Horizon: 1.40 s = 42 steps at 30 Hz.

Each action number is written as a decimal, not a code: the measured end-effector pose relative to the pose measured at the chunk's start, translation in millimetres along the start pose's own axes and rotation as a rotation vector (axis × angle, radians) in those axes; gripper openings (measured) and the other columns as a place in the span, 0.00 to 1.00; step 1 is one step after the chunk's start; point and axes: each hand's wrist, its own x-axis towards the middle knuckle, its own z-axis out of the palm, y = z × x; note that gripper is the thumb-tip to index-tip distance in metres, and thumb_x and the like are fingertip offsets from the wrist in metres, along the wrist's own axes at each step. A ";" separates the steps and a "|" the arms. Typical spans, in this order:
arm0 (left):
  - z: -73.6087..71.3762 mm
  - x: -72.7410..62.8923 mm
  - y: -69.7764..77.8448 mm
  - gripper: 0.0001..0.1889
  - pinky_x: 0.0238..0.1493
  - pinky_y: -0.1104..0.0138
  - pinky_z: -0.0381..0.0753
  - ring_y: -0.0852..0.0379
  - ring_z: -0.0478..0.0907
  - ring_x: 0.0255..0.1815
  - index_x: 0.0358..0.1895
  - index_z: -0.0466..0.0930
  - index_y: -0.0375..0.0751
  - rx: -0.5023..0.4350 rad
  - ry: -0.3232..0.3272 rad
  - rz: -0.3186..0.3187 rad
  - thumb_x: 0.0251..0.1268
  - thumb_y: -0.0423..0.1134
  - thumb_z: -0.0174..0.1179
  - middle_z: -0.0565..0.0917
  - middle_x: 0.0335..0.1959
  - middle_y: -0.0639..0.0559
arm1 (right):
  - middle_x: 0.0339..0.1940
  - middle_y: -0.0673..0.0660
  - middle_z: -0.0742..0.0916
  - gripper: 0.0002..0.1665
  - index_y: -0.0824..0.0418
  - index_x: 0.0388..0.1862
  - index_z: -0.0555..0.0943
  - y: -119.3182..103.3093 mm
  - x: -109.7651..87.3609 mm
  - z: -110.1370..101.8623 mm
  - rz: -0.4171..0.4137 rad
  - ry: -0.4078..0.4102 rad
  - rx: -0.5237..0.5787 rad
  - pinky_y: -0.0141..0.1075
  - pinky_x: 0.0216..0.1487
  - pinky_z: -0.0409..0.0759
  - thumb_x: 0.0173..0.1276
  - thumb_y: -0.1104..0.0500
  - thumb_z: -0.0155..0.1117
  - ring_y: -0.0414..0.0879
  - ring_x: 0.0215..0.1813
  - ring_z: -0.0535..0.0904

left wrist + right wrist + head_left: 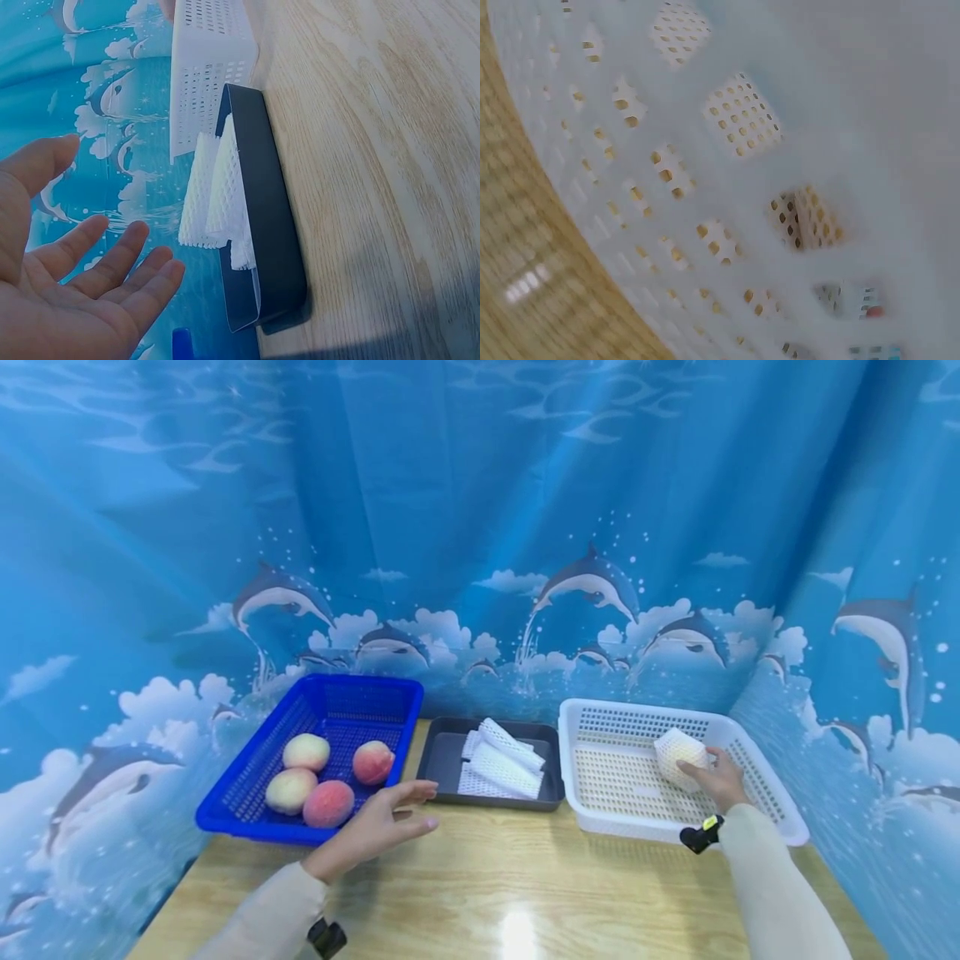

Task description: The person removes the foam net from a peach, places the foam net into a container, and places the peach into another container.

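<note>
My right hand (722,779) holds a round fruit in a white foam net (681,758), fingers and thumb against its side. The netted fruit is inside the white basket (765,777), toward its right. In the right wrist view the basket's perforated wall (607,187) fills most of the picture and hides the hand. My left hand (382,822) hovers with fingers loosely extended, holding nothing, between the blue basket (225,818) and the dark tray (442,768). Several peaches (328,803), some pale and some red, lie in the blue basket. White foam net sleeves (504,768) lie in the tray.
A wooden table (480,877) carries both baskets and the tray in a row, the tray in the middle. Directly behind them hangs a blue curtain (465,527) printed with dolphins, which also runs along both sides.
</note>
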 end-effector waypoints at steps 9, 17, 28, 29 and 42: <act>1.3 -1.2 -0.6 0.30 0.62 0.47 0.72 0.37 0.70 0.63 0.62 0.71 0.32 0.011 0.009 -0.016 0.60 0.45 0.66 0.77 0.59 0.37 | 0.65 0.78 0.63 0.43 0.75 0.66 0.54 5.3 1.8 10.1 -0.038 0.073 0.017 0.61 0.65 0.63 0.64 0.55 0.64 0.70 0.64 0.61; 1.9 -0.4 -0.9 0.30 0.62 0.47 0.72 0.38 0.70 0.63 0.61 0.73 0.34 0.016 0.014 -0.045 0.59 0.46 0.67 0.77 0.59 0.39 | 0.66 0.81 0.57 0.54 0.74 0.73 0.45 6.2 3.1 9.0 -0.134 0.027 -0.102 0.66 0.67 0.58 0.61 0.55 0.67 0.74 0.66 0.54; 0.8 -0.8 -1.4 0.31 0.63 0.46 0.71 0.38 0.70 0.64 0.62 0.72 0.34 0.013 0.008 -0.047 0.59 0.47 0.66 0.77 0.60 0.39 | 0.69 0.79 0.56 0.54 0.75 0.73 0.43 -1.1 -3.8 10.7 -0.137 -0.071 -0.094 0.67 0.67 0.56 0.60 0.61 0.67 0.75 0.68 0.55; 0.7 -0.5 -1.5 0.31 0.63 0.46 0.71 0.38 0.70 0.64 0.62 0.72 0.34 0.007 0.007 -0.045 0.59 0.47 0.67 0.77 0.60 0.38 | 0.69 0.79 0.56 0.54 0.74 0.73 0.42 -1.4 -4.2 10.4 -0.128 -0.070 -0.086 0.67 0.67 0.56 0.60 0.61 0.67 0.74 0.68 0.55; -0.6 0.4 -5.9 0.31 0.62 0.46 0.72 0.37 0.70 0.63 0.62 0.72 0.32 -0.006 0.007 -0.029 0.59 0.46 0.66 0.77 0.59 0.37 | 0.72 0.79 0.52 0.57 0.73 0.74 0.39 -4.1 -8.8 -2.8 -0.094 -0.056 -0.008 0.65 0.68 0.57 0.64 0.52 0.65 0.74 0.70 0.52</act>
